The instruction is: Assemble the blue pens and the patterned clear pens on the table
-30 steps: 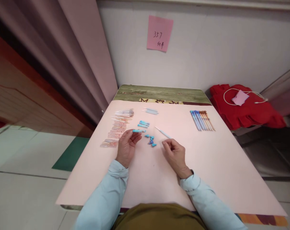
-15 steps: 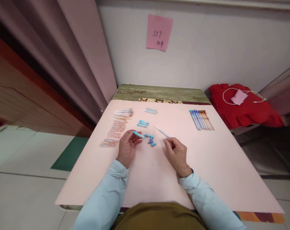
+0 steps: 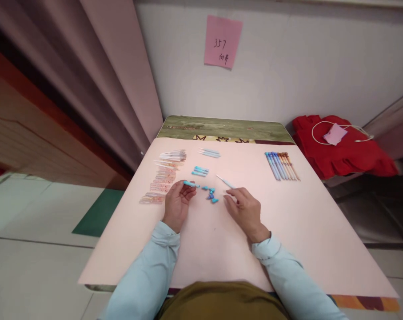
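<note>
My left hand (image 3: 176, 205) rests on the pink table sheet (image 3: 288, 222), fingers curled round a short light-blue pen barrel (image 3: 191, 183) that pokes out to the right. My right hand (image 3: 245, 209) lies a little to the right, its fingers pinched on the near end of a thin pale-blue pen refill (image 3: 224, 181) that points up and left. Between the two hands lies a small heap of blue pen caps (image 3: 211, 194). Just beyond it lie a few more blue barrels (image 3: 200, 171).
Transparent pen parts (image 3: 163, 180) are stacked at the left. More pale refills (image 3: 209, 153) lie further back. A row of finished blue and brown pens (image 3: 281, 166) lies at the right. A red cloth with a white cable (image 3: 341, 151) sits beside the table. A pink note (image 3: 222, 42) hangs on the wall.
My right hand has shifted slightly left toward the caps, still on the refill. In my left hand the barrel has tilted back to nearly level.
</note>
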The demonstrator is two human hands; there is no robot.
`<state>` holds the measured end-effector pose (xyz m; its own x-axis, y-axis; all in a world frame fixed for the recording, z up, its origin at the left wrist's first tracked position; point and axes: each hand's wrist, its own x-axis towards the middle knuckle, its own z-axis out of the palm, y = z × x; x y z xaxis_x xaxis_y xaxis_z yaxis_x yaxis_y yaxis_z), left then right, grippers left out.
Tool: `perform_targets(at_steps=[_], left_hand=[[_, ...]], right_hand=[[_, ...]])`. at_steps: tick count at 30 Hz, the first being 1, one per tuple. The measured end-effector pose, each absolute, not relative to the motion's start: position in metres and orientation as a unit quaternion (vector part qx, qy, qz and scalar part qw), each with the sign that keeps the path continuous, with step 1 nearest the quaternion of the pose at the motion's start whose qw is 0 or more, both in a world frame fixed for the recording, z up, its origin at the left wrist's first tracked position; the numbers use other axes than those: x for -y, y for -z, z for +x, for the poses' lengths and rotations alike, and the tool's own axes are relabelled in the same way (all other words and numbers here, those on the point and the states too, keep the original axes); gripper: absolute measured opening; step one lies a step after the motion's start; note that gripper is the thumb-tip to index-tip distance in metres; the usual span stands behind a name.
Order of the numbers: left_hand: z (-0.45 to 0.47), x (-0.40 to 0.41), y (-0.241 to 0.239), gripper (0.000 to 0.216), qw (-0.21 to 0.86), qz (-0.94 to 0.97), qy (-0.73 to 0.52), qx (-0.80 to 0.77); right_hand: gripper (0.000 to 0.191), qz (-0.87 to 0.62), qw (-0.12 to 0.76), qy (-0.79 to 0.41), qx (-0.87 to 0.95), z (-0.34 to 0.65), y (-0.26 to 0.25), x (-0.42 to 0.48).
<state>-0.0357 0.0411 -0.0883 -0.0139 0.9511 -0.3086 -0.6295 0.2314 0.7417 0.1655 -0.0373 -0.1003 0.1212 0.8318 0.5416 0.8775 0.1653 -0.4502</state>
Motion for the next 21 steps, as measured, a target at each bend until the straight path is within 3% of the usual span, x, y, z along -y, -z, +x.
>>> perform_targets(at_steps=[8, 15, 21], left_hand=[[-0.029, -0.033, 0.079, 0.005, 0.726, 0.169, -0.550, -0.376], [-0.039, -0.033, 0.071, 0.022, 0.845, -0.112, -0.458, -0.252], [-0.042, -0.033, 0.076, 0.022, 0.848, -0.129, -0.460, -0.229]], right_hand=[[0.020, -0.609, 0.276, 0.033, 0.742, 0.132, 0.104, 0.032], [0.022, -0.620, 0.290, 0.042, 0.728, 0.137, 0.112, 0.036], [0.021, -0.619, 0.296, 0.040, 0.726, 0.136, 0.112, 0.036]])
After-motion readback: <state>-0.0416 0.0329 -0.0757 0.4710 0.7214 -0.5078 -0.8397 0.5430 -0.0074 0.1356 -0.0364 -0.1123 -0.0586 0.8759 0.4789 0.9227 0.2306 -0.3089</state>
